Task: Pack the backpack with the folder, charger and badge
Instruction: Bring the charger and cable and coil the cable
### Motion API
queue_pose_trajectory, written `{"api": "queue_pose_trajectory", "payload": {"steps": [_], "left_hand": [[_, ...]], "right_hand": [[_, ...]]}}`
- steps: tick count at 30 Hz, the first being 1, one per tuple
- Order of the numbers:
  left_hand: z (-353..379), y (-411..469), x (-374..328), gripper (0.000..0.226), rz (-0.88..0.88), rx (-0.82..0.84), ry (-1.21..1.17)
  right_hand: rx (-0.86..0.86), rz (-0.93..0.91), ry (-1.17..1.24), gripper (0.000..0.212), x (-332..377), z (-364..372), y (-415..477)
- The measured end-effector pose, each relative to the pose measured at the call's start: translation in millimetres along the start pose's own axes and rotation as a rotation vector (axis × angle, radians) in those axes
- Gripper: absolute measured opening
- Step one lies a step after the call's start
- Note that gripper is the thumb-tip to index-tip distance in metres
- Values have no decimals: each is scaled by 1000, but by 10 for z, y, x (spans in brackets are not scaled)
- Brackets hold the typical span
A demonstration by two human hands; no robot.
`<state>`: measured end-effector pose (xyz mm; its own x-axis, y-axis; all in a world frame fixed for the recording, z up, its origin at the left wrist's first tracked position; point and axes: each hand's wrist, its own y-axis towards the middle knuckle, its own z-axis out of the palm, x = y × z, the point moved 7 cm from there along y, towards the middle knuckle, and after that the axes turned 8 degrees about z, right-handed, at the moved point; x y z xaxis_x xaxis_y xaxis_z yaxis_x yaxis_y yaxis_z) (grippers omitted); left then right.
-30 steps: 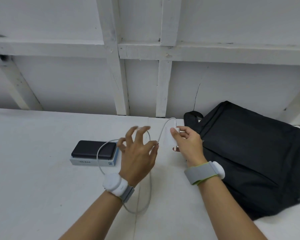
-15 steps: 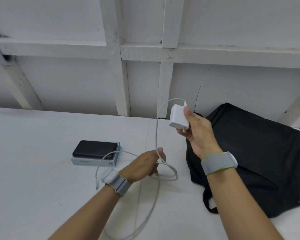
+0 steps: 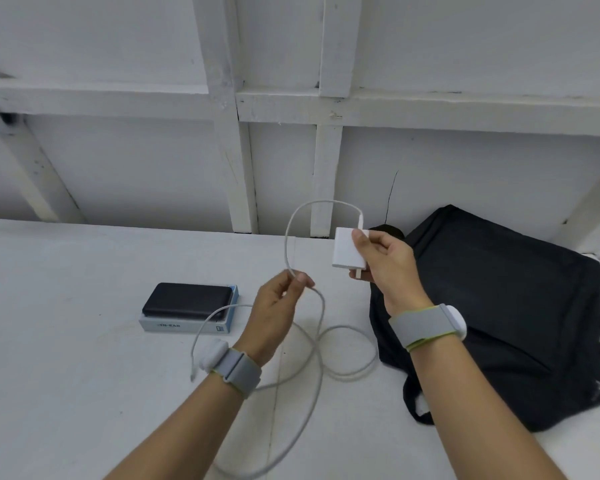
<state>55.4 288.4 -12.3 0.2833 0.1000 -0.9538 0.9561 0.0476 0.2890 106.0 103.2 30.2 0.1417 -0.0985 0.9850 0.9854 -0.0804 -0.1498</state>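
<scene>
My right hand [image 3: 387,266] holds the white charger block [image 3: 347,247] up above the table, its prongs pointing down. The charger's white cable [image 3: 321,318] arcs from the block's top over to my left hand [image 3: 276,308], which pinches it between thumb and fingers. Below that hand the cable falls in loose loops onto the table. The black backpack [image 3: 499,306] lies flat on the table to the right, just behind and below my right hand. No folder or badge is in view.
A black power bank [image 3: 187,301] rests on a flat blue-and-grey box [image 3: 184,326] left of my left hand. The white table [image 3: 66,341] meets a white panelled wall at the back. Both wrists wear grey bands.
My right hand lifted the charger block off the table. My left hand closed on the cable and rose with it, so a cable arc now hangs between the hands.
</scene>
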Motion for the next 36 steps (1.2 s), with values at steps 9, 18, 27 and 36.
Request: {"api": "queue_pose_trajectory", "payload": {"steps": [9, 18, 27, 36], "left_hand": [[323, -158, -415, 25, 203, 375, 178], [95, 34, 212, 25, -10, 361, 557], [-348, 572, -290, 25, -113, 438, 761], [38, 137, -549, 31, -178, 479, 476]], "right_hand": [[2, 23, 36, 27, 10, 167, 43], [359, 70, -61, 34, 173, 332, -170], [503, 135, -344, 21, -263, 488, -381], [-49, -104, -659, 35, -198, 289, -160]]}}
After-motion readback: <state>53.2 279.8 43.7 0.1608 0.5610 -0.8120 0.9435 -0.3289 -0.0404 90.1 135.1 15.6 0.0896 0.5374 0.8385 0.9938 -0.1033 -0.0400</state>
